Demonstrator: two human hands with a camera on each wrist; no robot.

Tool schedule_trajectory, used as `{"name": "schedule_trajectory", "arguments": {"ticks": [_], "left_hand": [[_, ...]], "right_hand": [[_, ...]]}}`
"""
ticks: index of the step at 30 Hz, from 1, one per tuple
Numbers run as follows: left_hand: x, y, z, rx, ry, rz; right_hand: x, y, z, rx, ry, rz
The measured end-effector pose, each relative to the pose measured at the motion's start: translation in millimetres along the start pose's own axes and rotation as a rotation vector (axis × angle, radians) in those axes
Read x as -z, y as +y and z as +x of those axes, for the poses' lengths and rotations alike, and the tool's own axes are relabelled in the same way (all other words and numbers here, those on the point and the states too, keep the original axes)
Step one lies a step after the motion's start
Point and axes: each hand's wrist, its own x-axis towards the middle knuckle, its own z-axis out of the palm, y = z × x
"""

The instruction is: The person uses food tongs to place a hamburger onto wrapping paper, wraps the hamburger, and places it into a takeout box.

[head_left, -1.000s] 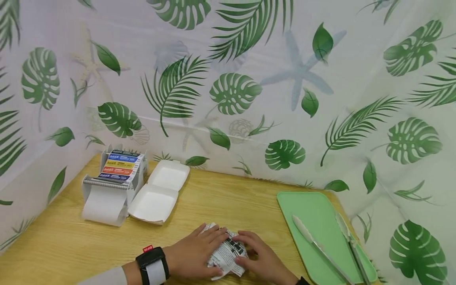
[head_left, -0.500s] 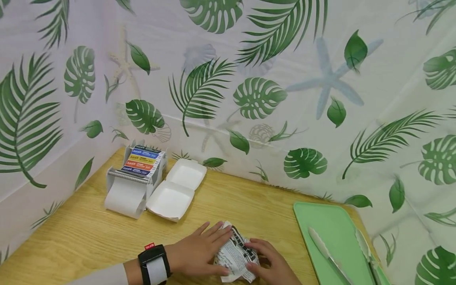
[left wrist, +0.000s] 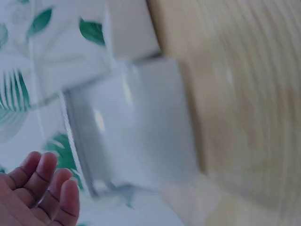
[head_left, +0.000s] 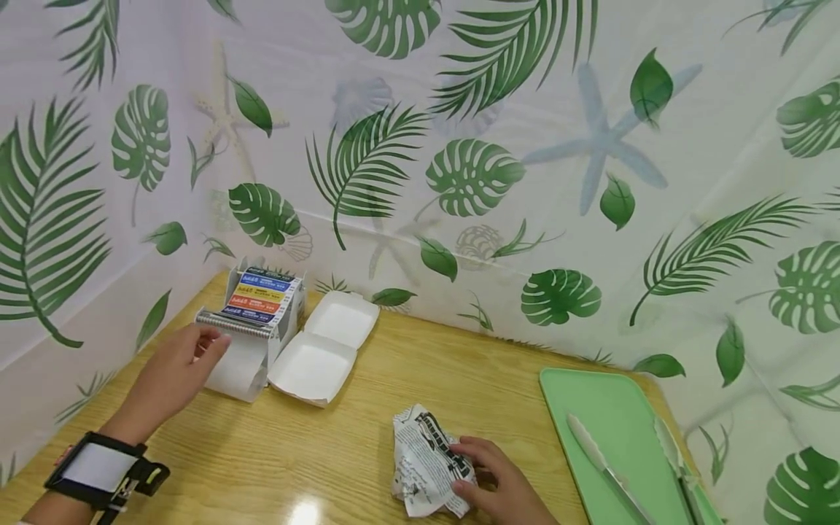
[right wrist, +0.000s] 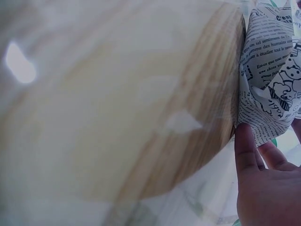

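Newsprint-wrapped bundle (head_left: 425, 459) is on the wood-grain table (head_left: 354, 452), French print like "des humains" legible, right hand (head_left: 502, 481) gripping its side. Left hand (head_left: 172, 373), fingers loosely bent around nothing, is at the roll dispenser (head_left: 285, 321); those colorful labels (head_left: 261, 295) are too tiny to read.

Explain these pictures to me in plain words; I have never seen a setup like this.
There is no machine here, just a person's two bare hands over a wooden table. The wide picture comes from a camera worn on the head, looking forward and down; the two close ones come from a camera on each wrist. The right hand holds the side of a bundle of printed paper. The left hand, with nothing visible in it, is close to a striped dispenser with white paper hanging down. Beside the dispenser lies an open white box, and to the right a green tray with tongs.
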Motion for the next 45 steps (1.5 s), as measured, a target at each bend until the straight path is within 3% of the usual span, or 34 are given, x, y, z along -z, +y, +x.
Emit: {"name": "schedule_trajectory", "arguments": {"ticks": [3, 6, 10, 13, 17, 24, 29, 36, 45], "left_hand": [[2.3, -28.7, 3.6, 0.095, -0.040, 0.030], [1.6, -47.1, 6.9, 0.177, -0.119, 0.057], [2.1, -58.4, 11.8, 0.238, -0.258, 0.044], [-0.4, -63.1, 16.3, 0.264, -0.321, -0.075], [-5.0, -71.5, 21.5, 0.297, -0.333, -0.240], [-2.1, -90.1, 27.5, 0.345, -0.360, -0.280], [3.9, -92.9, 27.5, 0.387, -0.374, -0.341], [7.9, -89.4, 23.1, 0.362, -0.369, -0.308], [7.0, -93.1, 16.7, 0.403, -0.388, -0.290]], "right_hand": [[0, 2, 0.6, 0.004, 0.000, -0.003], [0, 3, 2.0, 0.008, -0.003, -0.012], [-1, 4, 2.5, -0.004, -0.005, -0.016], [-1, 2, 1.6, -0.014, -0.001, -0.018], [0, -2, 0.5, -0.023, -0.004, -0.011], [1, 1, 0.7, -0.008, -0.003, -0.011], [1, 1, 0.5, -0.005, -0.006, 0.002], [0, 0, -0.2, 0.000, -0.007, 0.014], [2, 2, -0.2, 0.005, -0.006, 0.005]]}}
